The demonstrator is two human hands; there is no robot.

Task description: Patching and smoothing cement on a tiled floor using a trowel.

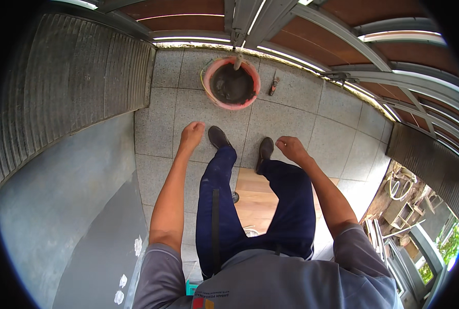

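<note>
My left hand point(192, 133) hangs over the floor with fingers curled closed; whether anything is inside is hidden. My right hand point(291, 147) is also loosely closed, its contents unclear. Both are beside my legs, short of a reddish bucket point(228, 104) in front of my feet, which holds dark grey wet mixture point(228, 81) and a tool handle point(238, 63) sticking up at its far side. A small hand tool point(273, 86), perhaps a trowel, lies on the tiles to the right of the bucket.
Grey speckled tiles point(296, 123) surround a wood-look panel point(250, 195) beneath me. Metal frames with brown panels point(312, 38) border the front. Corrugated panels point(70, 77) and a grey wall point(59, 185) with white patches stand left. Scrap boards and frames point(399, 216) lie beyond the right edge.
</note>
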